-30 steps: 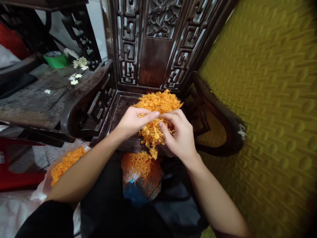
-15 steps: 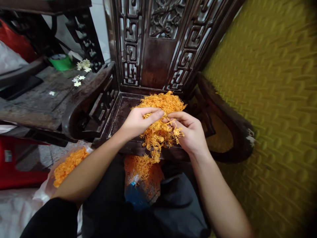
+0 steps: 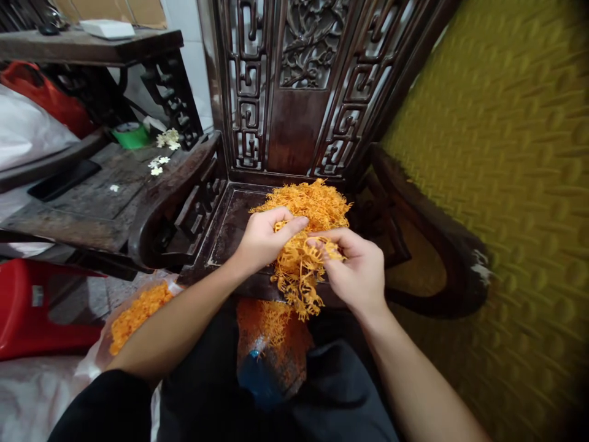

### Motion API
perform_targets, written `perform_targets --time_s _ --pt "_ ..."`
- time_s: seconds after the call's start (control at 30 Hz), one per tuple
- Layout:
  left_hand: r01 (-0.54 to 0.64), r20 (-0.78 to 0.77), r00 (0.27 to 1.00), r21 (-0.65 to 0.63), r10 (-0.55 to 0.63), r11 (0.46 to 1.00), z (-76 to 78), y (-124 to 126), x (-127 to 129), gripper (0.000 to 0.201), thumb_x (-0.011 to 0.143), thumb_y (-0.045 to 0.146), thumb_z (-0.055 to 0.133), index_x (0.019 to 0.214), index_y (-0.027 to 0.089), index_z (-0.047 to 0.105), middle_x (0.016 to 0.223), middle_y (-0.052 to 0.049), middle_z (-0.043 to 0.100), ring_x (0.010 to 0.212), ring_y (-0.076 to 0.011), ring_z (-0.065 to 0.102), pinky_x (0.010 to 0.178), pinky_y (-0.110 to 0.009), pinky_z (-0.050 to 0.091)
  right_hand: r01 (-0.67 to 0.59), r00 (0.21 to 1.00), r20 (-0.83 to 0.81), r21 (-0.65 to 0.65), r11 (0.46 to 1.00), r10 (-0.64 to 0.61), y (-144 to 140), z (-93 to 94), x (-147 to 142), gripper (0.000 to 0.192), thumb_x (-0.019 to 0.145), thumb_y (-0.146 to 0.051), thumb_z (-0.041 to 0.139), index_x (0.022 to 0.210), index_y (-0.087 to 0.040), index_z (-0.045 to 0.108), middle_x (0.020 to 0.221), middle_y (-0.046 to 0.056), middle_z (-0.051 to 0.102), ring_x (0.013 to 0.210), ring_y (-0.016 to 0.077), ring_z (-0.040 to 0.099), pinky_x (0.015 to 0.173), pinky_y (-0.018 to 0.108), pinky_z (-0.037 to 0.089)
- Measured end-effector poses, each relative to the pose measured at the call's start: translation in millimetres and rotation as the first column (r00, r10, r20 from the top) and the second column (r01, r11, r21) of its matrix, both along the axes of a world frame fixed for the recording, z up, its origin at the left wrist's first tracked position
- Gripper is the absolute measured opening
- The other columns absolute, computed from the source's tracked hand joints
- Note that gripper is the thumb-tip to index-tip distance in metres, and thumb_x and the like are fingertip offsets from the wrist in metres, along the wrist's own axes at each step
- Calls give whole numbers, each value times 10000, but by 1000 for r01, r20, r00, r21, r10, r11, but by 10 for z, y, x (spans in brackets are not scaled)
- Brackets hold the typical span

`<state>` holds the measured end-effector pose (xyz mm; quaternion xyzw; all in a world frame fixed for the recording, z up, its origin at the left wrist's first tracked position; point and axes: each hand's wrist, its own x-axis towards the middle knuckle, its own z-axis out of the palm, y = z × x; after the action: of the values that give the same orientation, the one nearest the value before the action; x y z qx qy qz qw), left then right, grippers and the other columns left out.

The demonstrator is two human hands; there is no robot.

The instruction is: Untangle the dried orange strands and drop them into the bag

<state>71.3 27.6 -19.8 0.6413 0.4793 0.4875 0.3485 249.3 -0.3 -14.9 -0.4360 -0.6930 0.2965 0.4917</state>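
Observation:
A clump of thin orange strands (image 3: 299, 276) hangs between my two hands above the front edge of a dark carved wooden chair (image 3: 230, 215). My left hand (image 3: 262, 239) grips the clump's top from the left, thumb pressing across it. My right hand (image 3: 359, 273) pinches strands on the clump's right side. A larger pile of the same orange strands (image 3: 313, 199) lies on the chair seat just behind my hands. Below, on my lap, a clear plastic bag (image 3: 271, 344) holds more orange strands.
Another clear bag of orange pieces (image 3: 138, 310) lies at my left knee. A dark wooden table (image 3: 92, 190) at left bears a green tape roll (image 3: 131, 135) and small white flowers (image 3: 168, 138). A red plastic stool (image 3: 41, 307) stands low left. A yellow textured wall (image 3: 506, 172) fills the right.
My hands and the clump sit lower in view as the camera tilted up. My right hand's fingers turned from in front of the clump to its right side, pulling strands apart.

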Motion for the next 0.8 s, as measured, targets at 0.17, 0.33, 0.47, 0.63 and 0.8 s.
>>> perform_targets --time_s 0.17,0.33,0.47,0.63,0.8 --pt "-401 251 877 -91 411 912 -129 327 -229 469 909 623 586 694 213 520 560 39 492 474 -76 377 474 -256 316 58 977 -213 239 969 -6 -250 30 -26 85 862 -243 745 794 -241 693 514 -58 324 490 113 345 515 290 294" --pt "-238 345 895 -168 283 957 -123 298 -317 319 878 472 646 942 161 681 860 -64 742 431 -42 418 424 -247 308 -2 902 -424 -180 984 -75 -29 9 -23 319 837 -373 765 713 -222 513 594 -49 380 508 90 301 462 248 239" --pt "-128 293 940 -172 174 977 -76 94 -220 403 864 385 666 1195 159 707 999 -90 766 432 -28 397 409 -231 301 -236 772 -628 -418 877 -92 156 -6 -62 390 766 -382 792 747 -230 433 571 -95 278 484 66 197 422 208 146" --pt "-3 39 999 6 3 1000 4 -33 -183 482 932 559 609 1190 180 755 801 -49 731 532 -102 547 488 -256 424 -297 801 -596 -470 831 -51 115 -24 -113 396 762 -400 792 740 -223 438 556 -100 286 479 61 203 423 211 146" --pt "7 -357 909 526 214 850 156 -219 -151 659 891 677 598 1283 159 704 976 -92 748 833 -172 683 777 -289 549 -179 906 -423 -423 888 -19 107 -78 -152 362 784 -387 780 690 -198 485 556 -76 384 500 63 278 467 235 199"
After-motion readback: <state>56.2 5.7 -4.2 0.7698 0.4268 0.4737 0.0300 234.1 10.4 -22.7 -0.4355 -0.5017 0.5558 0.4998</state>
